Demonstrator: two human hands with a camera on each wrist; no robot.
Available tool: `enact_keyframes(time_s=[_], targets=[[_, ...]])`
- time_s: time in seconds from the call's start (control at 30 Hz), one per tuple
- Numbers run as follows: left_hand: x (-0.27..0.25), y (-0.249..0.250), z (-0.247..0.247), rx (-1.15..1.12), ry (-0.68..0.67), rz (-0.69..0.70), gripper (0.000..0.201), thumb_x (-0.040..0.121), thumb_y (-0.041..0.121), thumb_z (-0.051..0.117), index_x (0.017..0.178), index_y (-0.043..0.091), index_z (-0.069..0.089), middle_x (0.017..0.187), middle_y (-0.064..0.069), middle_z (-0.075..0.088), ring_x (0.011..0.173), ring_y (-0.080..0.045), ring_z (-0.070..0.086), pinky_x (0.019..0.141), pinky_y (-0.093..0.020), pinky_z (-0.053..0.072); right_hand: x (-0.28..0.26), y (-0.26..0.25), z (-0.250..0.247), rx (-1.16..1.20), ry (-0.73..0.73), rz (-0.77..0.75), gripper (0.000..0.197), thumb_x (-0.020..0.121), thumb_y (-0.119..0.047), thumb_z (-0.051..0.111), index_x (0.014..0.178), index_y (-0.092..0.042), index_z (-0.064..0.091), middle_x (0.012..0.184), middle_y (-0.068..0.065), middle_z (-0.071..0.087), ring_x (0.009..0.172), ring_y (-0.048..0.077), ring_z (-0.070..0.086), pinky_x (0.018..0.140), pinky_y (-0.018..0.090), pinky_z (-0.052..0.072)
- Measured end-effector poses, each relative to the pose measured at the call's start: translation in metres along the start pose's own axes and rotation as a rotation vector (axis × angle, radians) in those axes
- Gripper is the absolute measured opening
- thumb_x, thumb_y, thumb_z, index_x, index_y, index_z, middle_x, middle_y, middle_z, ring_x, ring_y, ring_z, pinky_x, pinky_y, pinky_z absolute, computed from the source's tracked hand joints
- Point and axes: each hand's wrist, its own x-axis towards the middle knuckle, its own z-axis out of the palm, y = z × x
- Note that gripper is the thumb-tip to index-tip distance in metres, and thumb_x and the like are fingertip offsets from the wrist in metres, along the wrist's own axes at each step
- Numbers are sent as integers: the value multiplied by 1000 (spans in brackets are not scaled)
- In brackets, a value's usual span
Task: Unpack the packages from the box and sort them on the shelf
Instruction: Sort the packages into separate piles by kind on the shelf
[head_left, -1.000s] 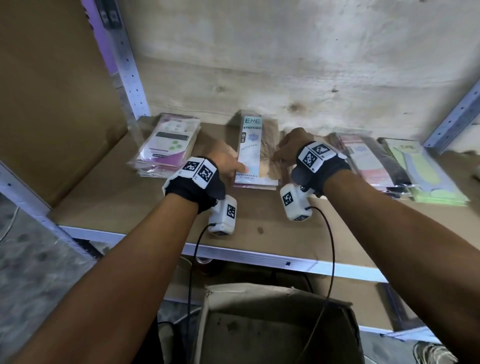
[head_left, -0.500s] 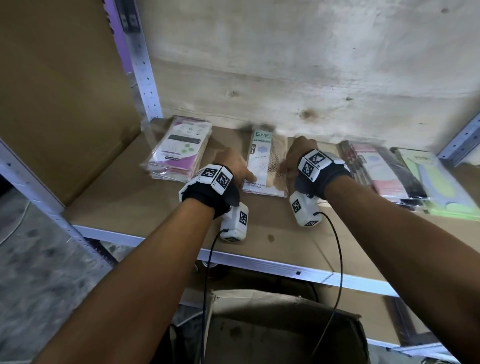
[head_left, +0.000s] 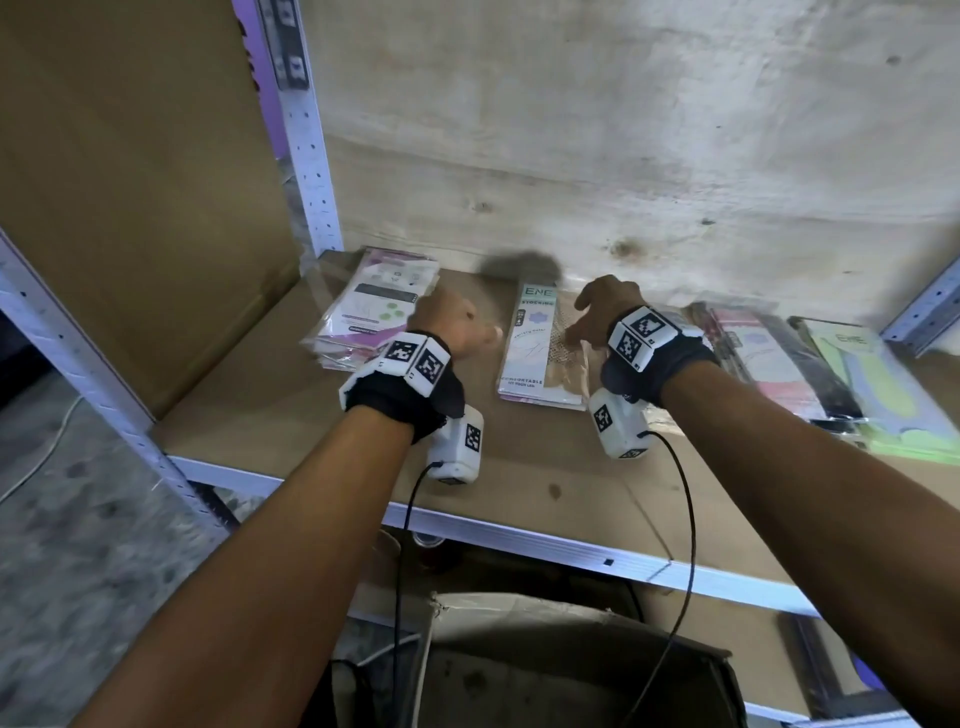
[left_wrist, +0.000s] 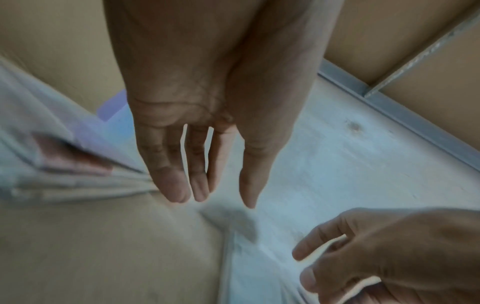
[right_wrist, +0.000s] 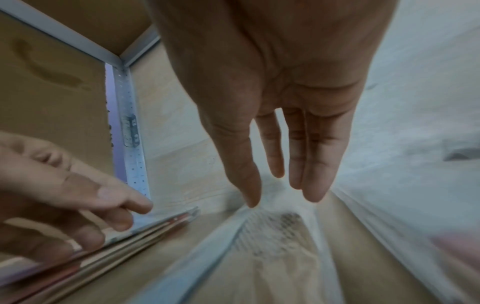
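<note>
A flat "ENE" stocking package (head_left: 540, 353) lies in the middle of the cardboard-lined shelf (head_left: 291, 415). My left hand (head_left: 467, 330) hovers just left of it with straight, empty fingers (left_wrist: 179, 191). My right hand (head_left: 582, 322) is over the package's right edge, its fingers (right_wrist: 314, 185) extended above the netted part (right_wrist: 272, 236) and holding nothing. A stack of purple packages (head_left: 374, 306) lies left of my left hand. The open cardboard box (head_left: 545, 665) stands below the shelf; its inside is dark.
Pink and black packages (head_left: 769, 364) and green packages (head_left: 878, 389) lie in rows on the right of the shelf. A perforated metal upright (head_left: 311, 156) stands at the back left. A concrete wall (head_left: 623, 130) closes the back. Wrist camera cables hang over the shelf's front rail (head_left: 519, 540).
Both hands have let go of the stocking package's sides and lifted slightly; the left hand drew away to the left. The package stays flat on the shelf.
</note>
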Motion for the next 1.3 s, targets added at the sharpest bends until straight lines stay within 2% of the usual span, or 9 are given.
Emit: enact_keyframes(time_s=[0.13, 0.33, 0.57, 0.67, 0.8, 0.93, 1.1, 1.17, 1.3], targets=[[5, -24, -44, -6, 208, -39, 31, 84, 31, 70, 100, 4, 74, 115, -12, 69, 108, -29, 63, 99, -32, 47, -12, -33, -1, 161, 60, -153, 35, 78, -23, 77, 112, -15, 69, 113, 12, 65, 104, 27, 64, 90, 33, 54], [8, -77, -85, 41, 263, -199, 35, 85, 30, 69, 110, 6, 69, 117, -15, 68, 107, -33, 63, 90, -34, 50, -29, -96, 31, 600, -235, -213, 7, 89, 1, 60, 92, -5, 62, 83, 16, 68, 69, 29, 66, 72, 41, 60], [2, -96, -91, -42, 172, -181, 24, 77, 28, 78, 83, 18, 57, 78, 0, 61, 74, -22, 60, 63, -23, 41, -39, -138, 80, 809, -321, -128, 14, 89, -9, 70, 88, 4, 64, 76, 20, 67, 50, 26, 68, 48, 30, 57], [0, -98, -93, -37, 151, -195, 24, 77, 29, 77, 69, 14, 60, 67, 2, 62, 70, -24, 63, 57, -23, 45, -35, -139, 87, 715, -283, -167, 13, 87, -12, 71, 93, -5, 62, 87, 16, 66, 76, 28, 70, 73, 39, 62], [1, -100, -95, -66, 69, -194, 13, 85, 8, 62, 93, 1, 71, 88, -14, 74, 83, -32, 71, 80, -42, 61, -40, -128, 78, 729, -237, -170, 24, 81, -3, 75, 100, 7, 64, 81, 15, 62, 75, 29, 63, 66, 34, 57], [-7, -98, -99, 29, 13, -51, 27, 86, -13, 53, 93, 8, 68, 87, -10, 68, 86, -31, 65, 68, -17, 55, -51, -110, 57, 1150, -315, -97, 37, 85, 11, 65, 119, 1, 55, 89, 18, 63, 66, 24, 57, 55, 30, 51], [-26, -72, -98, 385, 133, 139, 54, 81, 16, 73, 131, 32, 59, 135, -8, 57, 122, -29, 53, 101, -32, 37, -68, -87, 15, 1283, -402, -103, 10, 94, -4, 59, 100, -2, 66, 78, 12, 61, 54, 15, 50, 45, 18, 44], [-36, -54, -97, 317, 228, 269, 42, 82, 30, 75, 123, 30, 66, 121, -2, 67, 119, -25, 55, 108, -38, 34, -74, -78, -1, 1311, -421, -116, 13, 96, -12, 57, 102, -3, 65, 75, 13, 59, 56, 16, 50, 46, 17, 44], [-54, -27, -96, -59, 352, 493, 13, 86, 25, 73, 83, 13, 68, 68, 5, 51, 67, -9, 47, 75, -31, 44, -90, -57, -31, 1489, -416, -96, 24, 95, -26, 59, 89, -4, 68, 80, 11, 65, 58, 15, 60, 49, 17, 47]])
